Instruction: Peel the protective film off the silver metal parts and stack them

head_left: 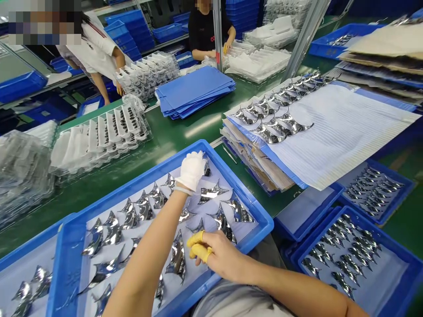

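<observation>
In a white glove, my left hand point(191, 169) reaches to the far corner of a blue plastic tray point(158, 163). Its fingers are curled closed at a curved, pointed chrome piece point(206, 168), partly hidden behind the glove. My right hand point(218, 253), with yellow finger cots on thumb and finger, hovers above the near side of the tray. Those fingertips are drawn together, with nothing visible between them. Closest to them are a chrome piece point(196, 226) just beyond and a longer chrome piece point(177, 257) to the left. Several similar pieces lie on the tray's white liner.
A stack of sheets point(330, 132) bearing chrome pieces stands right of the tray. Blue trays point(393, 264) of pieces sit lower right. Blue sheets point(194, 88) and clear packed trays point(99, 141) lie on the green bench. Two people work opposite, near a metal post point(218, 35).
</observation>
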{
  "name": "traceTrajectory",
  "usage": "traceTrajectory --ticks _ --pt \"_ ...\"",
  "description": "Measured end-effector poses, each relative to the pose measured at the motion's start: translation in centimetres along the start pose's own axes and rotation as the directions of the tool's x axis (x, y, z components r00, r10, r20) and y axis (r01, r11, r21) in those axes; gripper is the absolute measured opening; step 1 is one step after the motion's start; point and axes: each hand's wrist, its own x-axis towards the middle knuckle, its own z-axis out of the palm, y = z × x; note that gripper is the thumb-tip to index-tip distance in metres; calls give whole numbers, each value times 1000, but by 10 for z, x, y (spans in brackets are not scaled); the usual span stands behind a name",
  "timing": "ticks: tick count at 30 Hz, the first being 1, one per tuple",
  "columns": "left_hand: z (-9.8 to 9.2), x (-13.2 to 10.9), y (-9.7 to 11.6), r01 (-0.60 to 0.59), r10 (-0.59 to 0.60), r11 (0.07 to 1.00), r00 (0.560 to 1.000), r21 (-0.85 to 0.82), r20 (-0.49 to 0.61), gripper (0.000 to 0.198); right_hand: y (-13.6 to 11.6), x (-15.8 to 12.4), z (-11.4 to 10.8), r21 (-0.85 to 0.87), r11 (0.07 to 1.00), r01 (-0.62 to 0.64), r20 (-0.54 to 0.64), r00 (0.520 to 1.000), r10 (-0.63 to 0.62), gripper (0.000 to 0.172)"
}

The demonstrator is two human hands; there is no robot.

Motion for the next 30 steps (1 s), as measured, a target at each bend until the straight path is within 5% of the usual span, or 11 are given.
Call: traceTrajectory --ticks 4,7,12,15,17,20,23,27,30 --pt "2 6 6 74 -78 987 997 -141 -23 28 6 1 1 105 994 12 -33 999 -8 19" --pt "-21 -11 -4 96 -122 947 990 -308 -65 21 7 0 1 220 975 31 -97 995 -9 20" --pt "-75 -87 -25 71 -179 761 979 -644 -103 24 1 0 -5 296 939 173 -370 927 -54 24" --pt "-88 -142 -33 68 -236 609 967 -790 -99 31 -8 1 -9 312 925 215 -459 887 -52 27" --pt "-87 -175 -36 85 -308 489 948 -868 -81 33 -17 1 -9 356 912 203 -376 925 -59 32" --pt "-76 -215 -36 114 -430 236 903 -965 2 31 -29 1 -2 482 865 140 -98 990 -106 32" --pt "-67 -241 -31 147 -460 23 880 -989 120 24 -37 0 7 587 809 32 110 987 -119 27" --pt "-62 -259 -23 182 -468 -186 848 -966 250 26 -41 -3 14 575 818 -31 145 987 -64 27" --pt "-60 -267 -21 179 -570 -184 782 -966 253 30 -44 -7 12 457 889 11 98 993 -63 20"
